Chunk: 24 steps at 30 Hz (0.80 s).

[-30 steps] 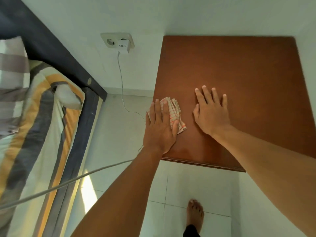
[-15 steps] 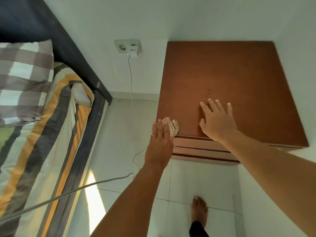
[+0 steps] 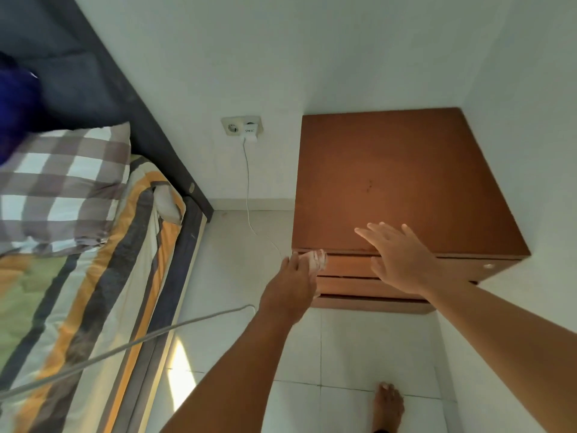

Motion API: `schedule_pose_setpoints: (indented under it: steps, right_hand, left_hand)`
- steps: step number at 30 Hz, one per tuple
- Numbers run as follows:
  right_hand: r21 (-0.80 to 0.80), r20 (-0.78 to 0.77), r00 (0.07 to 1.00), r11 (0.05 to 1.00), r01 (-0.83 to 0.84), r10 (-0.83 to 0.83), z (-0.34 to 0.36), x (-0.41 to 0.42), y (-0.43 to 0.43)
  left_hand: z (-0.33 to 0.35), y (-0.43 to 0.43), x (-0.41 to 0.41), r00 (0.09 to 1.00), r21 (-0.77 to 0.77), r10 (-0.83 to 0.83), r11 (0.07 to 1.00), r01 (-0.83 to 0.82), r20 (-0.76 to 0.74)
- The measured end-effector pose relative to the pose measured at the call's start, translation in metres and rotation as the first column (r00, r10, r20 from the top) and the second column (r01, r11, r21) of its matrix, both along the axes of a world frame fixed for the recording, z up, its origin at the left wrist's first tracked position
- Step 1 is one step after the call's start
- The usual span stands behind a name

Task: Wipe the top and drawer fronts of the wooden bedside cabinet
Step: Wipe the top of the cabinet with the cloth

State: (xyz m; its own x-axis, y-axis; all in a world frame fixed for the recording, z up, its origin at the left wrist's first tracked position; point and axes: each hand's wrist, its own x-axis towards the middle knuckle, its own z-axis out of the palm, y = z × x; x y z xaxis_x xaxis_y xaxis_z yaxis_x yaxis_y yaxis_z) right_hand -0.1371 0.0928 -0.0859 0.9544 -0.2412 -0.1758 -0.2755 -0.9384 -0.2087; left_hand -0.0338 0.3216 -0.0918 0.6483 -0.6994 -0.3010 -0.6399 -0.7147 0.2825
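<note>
The wooden bedside cabinet (image 3: 406,170) stands in the room's corner, its brown top bare. Below the front edge I see two drawer fronts (image 3: 346,267). My left hand (image 3: 290,292) holds a bunched white and red checked cloth (image 3: 318,260) against the left end of the upper drawer front. Fingers spread, my right hand (image 3: 402,260) hovers flat over the front edge of the top and covers part of the drawers. A round pale knob (image 3: 488,266) shows at the right of the upper drawer.
A bed (image 3: 78,276) with striped cover and checked pillow (image 3: 59,182) runs along the left. A wall socket (image 3: 242,126) with a white charger feeds a cable (image 3: 249,198) down to the tiled floor. A grey cord (image 3: 125,345) crosses below. My bare foot (image 3: 387,407) stands before the cabinet.
My left hand carried the cloth off the cabinet top, over the front left corner and down onto the upper drawer front. My right hand slid back to the front edge. The view pulled back.
</note>
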Motion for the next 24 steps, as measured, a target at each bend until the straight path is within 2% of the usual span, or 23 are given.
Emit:
schedule_pose_setpoints:
  steps: [3, 9, 14, 19, 24]
  right_hand:
    - [0.068, 0.057, 0.998, 0.997, 0.03, -0.034, 0.018, 0.0, 0.002]
    - [0.255, 0.282, 0.946, 0.963, 0.086, -0.159, 0.054, 0.017, -0.013]
    - [0.234, 0.466, 0.866, 0.969, 0.077, -0.182, 0.06, 0.022, -0.033]
    - [0.321, 0.454, 0.852, 0.94, 0.115, -0.26, 0.059, 0.016, -0.044]
    - [0.46, 0.409, 0.828, 0.87, 0.176, -0.384, 0.067, 0.01, -0.055]
  left_hand:
    - [0.035, -0.037, 0.017, 0.996, -0.039, -0.076, 0.996, 0.078, 0.047]
    - [0.076, -0.093, 0.029, 0.985, -0.089, -0.149, 0.984, 0.156, 0.086]
    - [0.082, -0.112, 0.018, 0.958, -0.111, -0.254, 0.957, 0.269, 0.134]
    - [0.071, -0.119, 0.02, 0.969, -0.166, -0.216, 0.958, 0.235, 0.123]
    - [0.067, -0.127, 0.019, 0.982, -0.23, -0.145, 0.958, 0.169, 0.117]
